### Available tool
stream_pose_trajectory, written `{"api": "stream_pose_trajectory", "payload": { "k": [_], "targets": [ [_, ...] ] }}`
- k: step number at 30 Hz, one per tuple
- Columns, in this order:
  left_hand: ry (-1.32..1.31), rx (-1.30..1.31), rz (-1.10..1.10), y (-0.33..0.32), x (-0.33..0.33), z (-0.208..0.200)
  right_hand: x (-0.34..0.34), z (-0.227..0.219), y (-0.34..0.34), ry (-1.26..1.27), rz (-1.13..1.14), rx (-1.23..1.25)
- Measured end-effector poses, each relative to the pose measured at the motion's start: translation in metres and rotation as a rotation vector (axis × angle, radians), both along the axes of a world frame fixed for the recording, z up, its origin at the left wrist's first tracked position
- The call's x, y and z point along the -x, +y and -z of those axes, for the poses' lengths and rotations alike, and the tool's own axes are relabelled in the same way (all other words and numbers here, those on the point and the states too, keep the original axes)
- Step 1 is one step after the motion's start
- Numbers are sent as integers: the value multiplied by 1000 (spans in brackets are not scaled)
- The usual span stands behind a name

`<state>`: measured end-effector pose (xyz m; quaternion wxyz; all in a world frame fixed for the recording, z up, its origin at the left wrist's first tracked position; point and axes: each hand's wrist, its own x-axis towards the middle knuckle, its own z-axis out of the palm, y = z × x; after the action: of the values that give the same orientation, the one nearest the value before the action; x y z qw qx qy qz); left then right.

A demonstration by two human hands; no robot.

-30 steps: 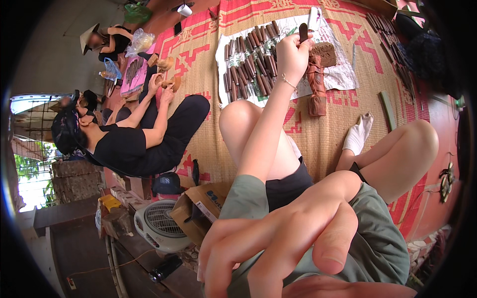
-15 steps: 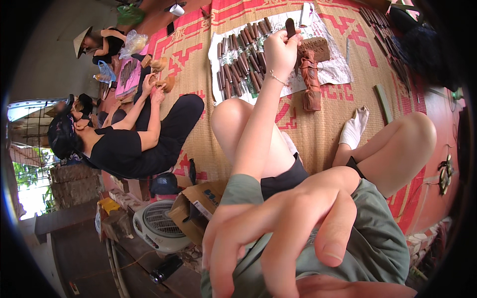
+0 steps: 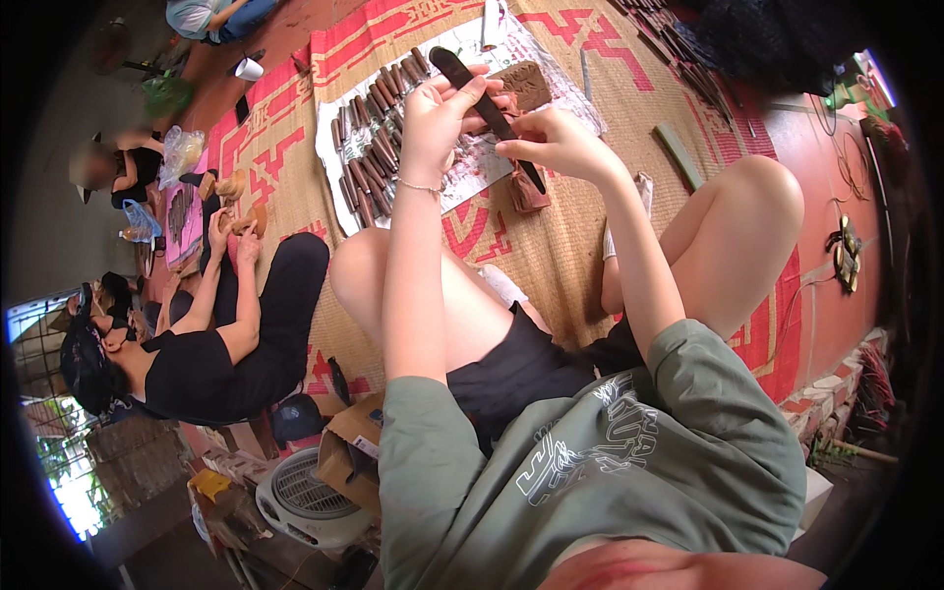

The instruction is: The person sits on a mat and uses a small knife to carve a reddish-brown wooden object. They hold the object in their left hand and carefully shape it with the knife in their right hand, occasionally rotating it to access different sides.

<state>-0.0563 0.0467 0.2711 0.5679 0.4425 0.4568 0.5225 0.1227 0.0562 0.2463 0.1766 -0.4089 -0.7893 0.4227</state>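
Dark and flat, a long, slim tool (image 3: pixel 453 71) slants across the space between the two bare hands, its rounded end toward the upper left. The left hand (image 3: pixel 444 106) grips it below that end, fingers and thumb closed about its middle, a thin bracelet (image 3: pixel 418 186) circling the wrist. The right hand (image 3: pixel 562 144) has thumb and fingertips at its lower part; whether they pinch it or only rest against it, I cannot tell.

Partly hidden behind the hands and the tool is a reddish-brown carved figure (image 3: pixel 524 201), its squared base showing below them. Just beyond lies a brown carved block (image 3: pixel 525 87), on a white sheet (image 3: pixel 575 103). Rows of wooden-handled tools (image 3: pixel 370 162) cover the left part of that sheet, and a white tube-like object (image 3: pixel 491 25) lies by its far edge.

Beneath everything spreads a straw mat (image 3: pixel 560 280) with red patterns; a greenish strip (image 3: pixel 678 157) lies on it to the right. To the left, a co-worker in black (image 3: pixel 221 369) sits holding a light wooden piece (image 3: pixel 252 218), near a grey fan (image 3: pixel 313 495) and an open cardboard box (image 3: pixel 352 442).
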Motion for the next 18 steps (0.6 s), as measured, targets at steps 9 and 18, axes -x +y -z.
{"api": "stream_pose_trajectory", "payload": {
  "k": [9, 18],
  "targets": [
    [29, 105, 44, 2, 2, 1, -2, 0, -4, 315, -220, 474],
    [52, 114, 38, 3, 4, 4, 2, 18, -8, 675, 38, 583]
  ]
}}
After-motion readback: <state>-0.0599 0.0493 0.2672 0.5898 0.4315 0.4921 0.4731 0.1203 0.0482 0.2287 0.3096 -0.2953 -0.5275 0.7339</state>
